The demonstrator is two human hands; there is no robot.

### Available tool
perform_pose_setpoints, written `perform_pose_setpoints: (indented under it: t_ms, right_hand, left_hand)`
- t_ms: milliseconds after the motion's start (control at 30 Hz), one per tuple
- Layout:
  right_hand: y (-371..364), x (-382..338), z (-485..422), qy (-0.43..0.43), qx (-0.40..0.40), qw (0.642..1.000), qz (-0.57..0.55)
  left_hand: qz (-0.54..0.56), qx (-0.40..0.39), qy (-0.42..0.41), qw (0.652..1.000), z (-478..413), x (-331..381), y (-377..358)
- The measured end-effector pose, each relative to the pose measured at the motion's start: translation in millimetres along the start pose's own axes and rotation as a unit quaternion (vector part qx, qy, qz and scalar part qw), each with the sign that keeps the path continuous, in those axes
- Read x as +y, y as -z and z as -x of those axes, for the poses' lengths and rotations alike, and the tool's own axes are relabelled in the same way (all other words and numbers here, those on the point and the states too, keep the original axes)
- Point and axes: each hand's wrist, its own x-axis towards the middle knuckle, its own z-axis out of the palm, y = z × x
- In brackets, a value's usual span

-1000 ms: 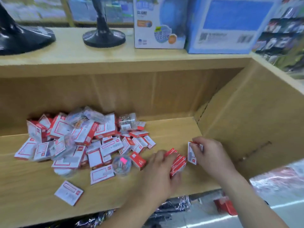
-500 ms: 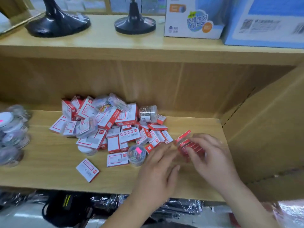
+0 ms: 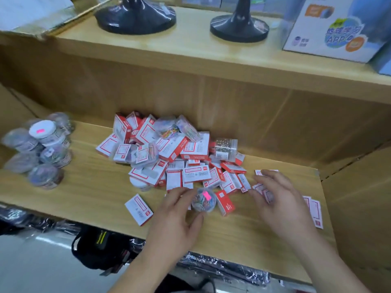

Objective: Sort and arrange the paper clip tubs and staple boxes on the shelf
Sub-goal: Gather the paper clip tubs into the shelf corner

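A heap of red-and-white staple boxes (image 3: pixel 179 157) lies mid-shelf, with clear paper clip tubs mixed in; one tub of silver clips (image 3: pixel 225 148) lies on its side. Several tubs (image 3: pixel 42 149) stand grouped at the left. My left hand (image 3: pixel 177 216) curls its fingers and thumb round a small tub with a pink sticker (image 3: pixel 204 199) at the heap's front edge. My right hand (image 3: pixel 281 199) is spread, blurred, with straight fingers over loose staple boxes (image 3: pixel 259 187). Two flat boxes (image 3: pixel 315 210) lie right of it. A single box (image 3: pixel 138 209) lies apart at the front.
A cardboard wall (image 3: pixel 359 197) closes the shelf's right end. On the upper shelf stand two black bases (image 3: pixel 135 15) (image 3: pixel 239 26) and a blue-and-white carton (image 3: pixel 328 32). A black bag (image 3: pixel 99 250) and plastic-wrapped goods sit below the shelf edge.
My right hand no longer holds the stack of staple boxes; boxes now lie flat at the right. My left hand has moved left onto the pink-sticker tub. The view swung left.
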Motion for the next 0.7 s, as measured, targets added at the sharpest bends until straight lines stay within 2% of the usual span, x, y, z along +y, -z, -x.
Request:
perform_pose_setpoints:
  t_ms: [133, 267, 367, 500, 700]
  right_hand:
    - [-11.6, -47.4, 3.4, 0.011, -0.045, 0.993, -0.108]
    - [-17.0, -66.8, -22.0, -0.018, 0.019, 0.993, -0.117]
    - [-17.6, -79.1, -56.3, -0.075, 0.04, 0.986, -0.141]
    - [-24.0, -93.6, -83.1, -0.195, 0.052, 0.965, -0.168]
    - [-32.5, -98.0, -96.3, -0.255, 0.077, 0.948, -0.176]
  left_hand:
    - [-0.055, -0.057, -0.046, 0.996, -15.5, 8.3, -1.3]
    - [-0.102, -0.081, -0.061, 0.99, -19.7, 7.6, -5.3]
    - [-0.126, -0.09, -0.095, 0.983, -25.3, 5.3, -2.8]
    - [-0.001, -0.078, -0.085, 0.993, -34.7, -2.5, 21.7]
    - [0.118, 0.017, -0.04, 0.992, -52.4, -14.9, 64.6]
